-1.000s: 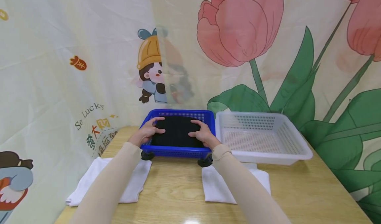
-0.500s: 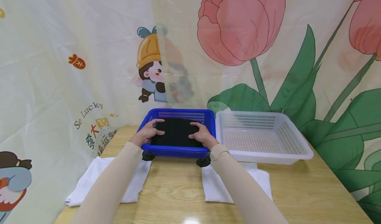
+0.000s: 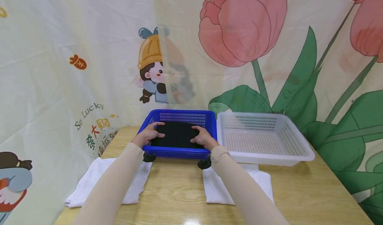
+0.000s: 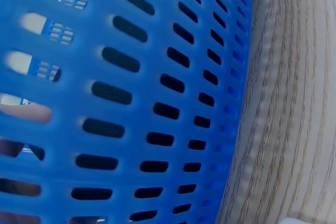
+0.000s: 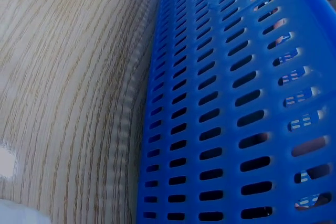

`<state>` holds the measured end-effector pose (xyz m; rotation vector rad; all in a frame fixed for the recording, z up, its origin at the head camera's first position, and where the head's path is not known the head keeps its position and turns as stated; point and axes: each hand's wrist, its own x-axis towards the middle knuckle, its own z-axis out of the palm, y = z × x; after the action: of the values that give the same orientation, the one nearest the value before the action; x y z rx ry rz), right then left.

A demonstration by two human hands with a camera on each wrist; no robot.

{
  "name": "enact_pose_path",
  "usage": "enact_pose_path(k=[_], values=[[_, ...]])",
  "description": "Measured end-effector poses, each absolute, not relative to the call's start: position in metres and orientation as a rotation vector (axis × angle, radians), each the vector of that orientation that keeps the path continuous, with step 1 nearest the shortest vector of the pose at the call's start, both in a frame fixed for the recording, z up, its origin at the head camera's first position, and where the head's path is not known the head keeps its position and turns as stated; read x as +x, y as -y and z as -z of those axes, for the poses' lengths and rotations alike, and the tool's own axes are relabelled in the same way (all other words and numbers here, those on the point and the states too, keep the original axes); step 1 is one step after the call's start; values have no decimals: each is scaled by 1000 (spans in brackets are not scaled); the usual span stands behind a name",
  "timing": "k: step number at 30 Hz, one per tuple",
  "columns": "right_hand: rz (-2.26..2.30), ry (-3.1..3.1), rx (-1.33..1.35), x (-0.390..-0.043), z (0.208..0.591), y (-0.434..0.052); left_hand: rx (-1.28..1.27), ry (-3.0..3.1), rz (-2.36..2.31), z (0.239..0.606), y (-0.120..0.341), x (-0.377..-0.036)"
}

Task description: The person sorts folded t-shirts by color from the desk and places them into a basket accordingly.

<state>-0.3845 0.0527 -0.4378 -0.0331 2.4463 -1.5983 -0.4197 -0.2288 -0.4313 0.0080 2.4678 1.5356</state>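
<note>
Both hands are down in the blue basket [image 3: 179, 133] at the bench's far edge, left hand [image 3: 148, 136] and right hand [image 3: 202, 139] each with a grip curled on the folded black cloth [image 3: 177, 135] lying inside. Pull unevenly and I'd say the fold slips open or snags the rim. The white basket [image 3: 263, 137] alongside holds nothing.
</note>
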Motion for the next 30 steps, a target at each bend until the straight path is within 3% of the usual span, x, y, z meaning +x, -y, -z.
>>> enact_pose_path(k=[12, 18, 23, 30], values=[[1630, -2357, -150, -376, 428, -60, 111, -2547, -1386, 424, 229, -414], [1619, -2321, -225, -366, 406, -70, 229, -2808, -1003, 412, 227, -400], [1607, -2286, -315, -349, 384, -87, 337, -2962, -750, 404, 222, -386], [1512, -2327, -422, -311, 354, -132, 569, -3020, -836, 382, 208, -361]])
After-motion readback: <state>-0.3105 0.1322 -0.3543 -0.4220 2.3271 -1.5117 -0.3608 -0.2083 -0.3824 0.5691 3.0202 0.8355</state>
